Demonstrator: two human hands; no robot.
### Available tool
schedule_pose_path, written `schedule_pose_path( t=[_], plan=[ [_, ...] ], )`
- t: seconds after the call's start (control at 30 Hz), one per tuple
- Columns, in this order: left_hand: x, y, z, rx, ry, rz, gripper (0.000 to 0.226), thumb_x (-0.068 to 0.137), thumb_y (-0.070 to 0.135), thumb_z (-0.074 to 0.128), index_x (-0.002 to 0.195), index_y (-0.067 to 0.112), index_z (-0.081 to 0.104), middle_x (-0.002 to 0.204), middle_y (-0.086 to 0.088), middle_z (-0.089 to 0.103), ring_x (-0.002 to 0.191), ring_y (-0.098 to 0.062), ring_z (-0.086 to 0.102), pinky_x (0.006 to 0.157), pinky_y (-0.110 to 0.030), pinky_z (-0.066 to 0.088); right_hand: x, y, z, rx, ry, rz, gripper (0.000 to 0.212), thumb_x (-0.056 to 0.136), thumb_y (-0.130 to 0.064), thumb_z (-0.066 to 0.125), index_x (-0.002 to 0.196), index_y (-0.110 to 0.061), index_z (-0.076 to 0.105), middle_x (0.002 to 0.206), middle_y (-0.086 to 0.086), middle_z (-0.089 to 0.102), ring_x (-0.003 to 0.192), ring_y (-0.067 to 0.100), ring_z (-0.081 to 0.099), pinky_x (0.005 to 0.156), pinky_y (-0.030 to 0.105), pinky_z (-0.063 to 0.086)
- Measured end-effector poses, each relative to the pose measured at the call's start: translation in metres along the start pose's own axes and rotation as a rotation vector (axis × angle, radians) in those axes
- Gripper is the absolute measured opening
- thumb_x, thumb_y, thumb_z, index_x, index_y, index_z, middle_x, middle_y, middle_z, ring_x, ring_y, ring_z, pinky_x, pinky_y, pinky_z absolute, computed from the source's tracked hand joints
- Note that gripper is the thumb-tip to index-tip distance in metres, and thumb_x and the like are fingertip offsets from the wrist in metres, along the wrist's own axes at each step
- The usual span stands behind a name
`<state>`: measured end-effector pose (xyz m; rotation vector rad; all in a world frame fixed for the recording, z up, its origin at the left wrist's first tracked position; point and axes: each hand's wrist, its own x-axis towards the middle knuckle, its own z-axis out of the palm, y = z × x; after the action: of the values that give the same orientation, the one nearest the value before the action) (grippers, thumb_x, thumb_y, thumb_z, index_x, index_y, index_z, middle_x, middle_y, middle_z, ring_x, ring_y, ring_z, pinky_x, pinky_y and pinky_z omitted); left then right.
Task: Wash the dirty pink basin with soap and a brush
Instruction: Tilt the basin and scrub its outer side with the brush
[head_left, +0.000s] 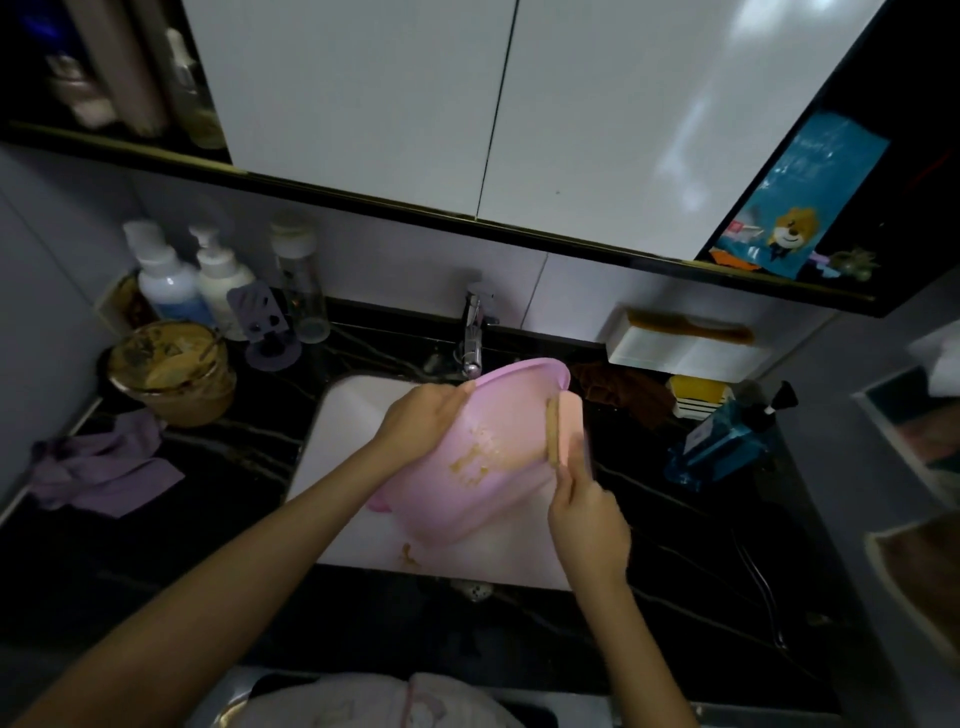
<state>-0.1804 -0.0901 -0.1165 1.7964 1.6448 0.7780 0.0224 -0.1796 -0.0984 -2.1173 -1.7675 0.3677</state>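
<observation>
1. Pink basin (498, 410) is tilted up over the white sink (348, 421), just near of the faucet (474, 332). Brown smears (470, 460) show on the face turned toward us.
2. Left hand (421, 415) grips the basin's far-left rim, fingers pressed together over the edge.
3. Right hand (587, 525), near right, has its fingers curled round the brush (554, 431) handle. The brush head is against the basin's right side, slightly blurred.

Home bathroom, sink (332, 441), tap (475, 332), toiletry bottles (192, 280)
</observation>
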Motion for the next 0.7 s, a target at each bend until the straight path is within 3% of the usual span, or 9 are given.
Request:
schedule_pose_path(
  t=[0.07, 0.17, 0.27, 0.37, 0.43, 0.53, 0.6, 0.7],
  plan=[
    [0.002, 0.002, -0.002, -0.022, -0.008, -0.014, 0.052, 0.097, 0.053, 0.031, 0.062, 0.018, 0.047, 0.064, 0.001, 0.056, 0.068, -0.022, 0.054, 0.062, -0.031, 0.036, -0.009, -0.021, 0.015, 0.022, 0.04, 0.006, 0.054, 0.101, -0.032, 0.03, 0.148, -0.033, 0.004, 0.07, 0.01, 0.065, 0.053, 0.021, 0.055, 0.048, 0.027, 0.034],
    [0.009, -0.004, -0.007, -0.075, -0.025, -0.031, 0.052, 0.091, 0.059, 0.03, 0.055, 0.026, 0.049, 0.056, 0.005, 0.051, 0.063, -0.02, 0.051, 0.062, -0.031, 0.036, -0.053, -0.025, 0.039, -0.035, -0.057, -0.25, 0.067, 0.083, -0.029, 0.054, 0.147, -0.024, 0.033, 0.04, -0.003, 0.051, 0.03, 0.013, 0.044, 0.038, 0.021, 0.018],
    [0.01, -0.005, -0.004, -0.103, -0.055, -0.035, 0.053, 0.087, 0.063, 0.03, 0.056, 0.024, 0.046, 0.055, 0.007, 0.048, 0.062, -0.018, 0.047, 0.065, -0.032, 0.037, -0.062, -0.002, 0.03, -0.09, -0.102, -0.337, 0.074, 0.084, -0.029, 0.057, 0.148, -0.031, 0.021, 0.04, 0.0, 0.051, 0.031, 0.015, 0.046, 0.034, 0.025, 0.026],
    [0.015, -0.001, 0.0, -0.108, -0.079, -0.036, 0.055, 0.085, 0.065, 0.029, 0.06, 0.018, 0.042, 0.057, 0.006, 0.049, 0.063, -0.018, 0.048, 0.067, -0.033, 0.04, -0.027, -0.023, 0.019, -0.047, 0.005, -0.181, 0.057, 0.099, -0.031, 0.038, 0.148, -0.034, 0.01, 0.059, 0.008, 0.061, 0.052, 0.027, 0.059, 0.045, 0.027, 0.03],
    [0.015, -0.001, 0.001, -0.126, -0.09, -0.044, 0.055, 0.085, 0.066, 0.029, 0.057, 0.022, 0.047, 0.056, 0.007, 0.051, 0.063, -0.018, 0.049, 0.069, -0.034, 0.041, -0.028, -0.038, 0.028, -0.055, 0.042, -0.195, 0.055, 0.096, -0.031, 0.032, 0.149, -0.028, 0.019, 0.052, 0.003, 0.058, 0.044, 0.022, 0.055, 0.041, 0.024, 0.022],
    [0.015, -0.006, -0.005, -0.144, -0.091, -0.068, 0.053, 0.086, 0.065, 0.031, 0.052, 0.031, 0.052, 0.054, 0.008, 0.051, 0.062, -0.017, 0.048, 0.069, -0.034, 0.041, -0.059, -0.03, 0.042, -0.107, -0.08, -0.335, 0.06, 0.084, -0.029, 0.046, 0.143, -0.022, 0.038, 0.039, -0.006, 0.047, 0.028, 0.01, 0.04, 0.04, 0.019, 0.015],
    [0.013, -0.009, -0.004, -0.175, -0.1, -0.077, 0.054, 0.089, 0.063, 0.033, 0.056, 0.027, 0.054, 0.059, 0.007, 0.056, 0.065, -0.016, 0.051, 0.075, -0.035, 0.045, -0.063, -0.011, 0.036, -0.156, -0.071, -0.394, 0.064, 0.082, -0.029, 0.052, 0.143, -0.025, 0.036, 0.038, -0.004, 0.046, 0.027, 0.013, 0.04, 0.039, 0.02, 0.015],
    [0.014, -0.003, 0.001, -0.202, -0.138, -0.063, 0.058, 0.084, 0.067, 0.03, 0.067, 0.019, 0.058, 0.071, 0.002, 0.063, 0.075, -0.02, 0.06, 0.086, -0.038, 0.047, -0.03, -0.015, 0.018, -0.115, 0.055, -0.289, 0.057, 0.095, -0.034, 0.035, 0.149, -0.029, 0.017, 0.044, 0.0, 0.047, 0.035, 0.019, 0.048, 0.036, 0.026, 0.032]
  ],
)
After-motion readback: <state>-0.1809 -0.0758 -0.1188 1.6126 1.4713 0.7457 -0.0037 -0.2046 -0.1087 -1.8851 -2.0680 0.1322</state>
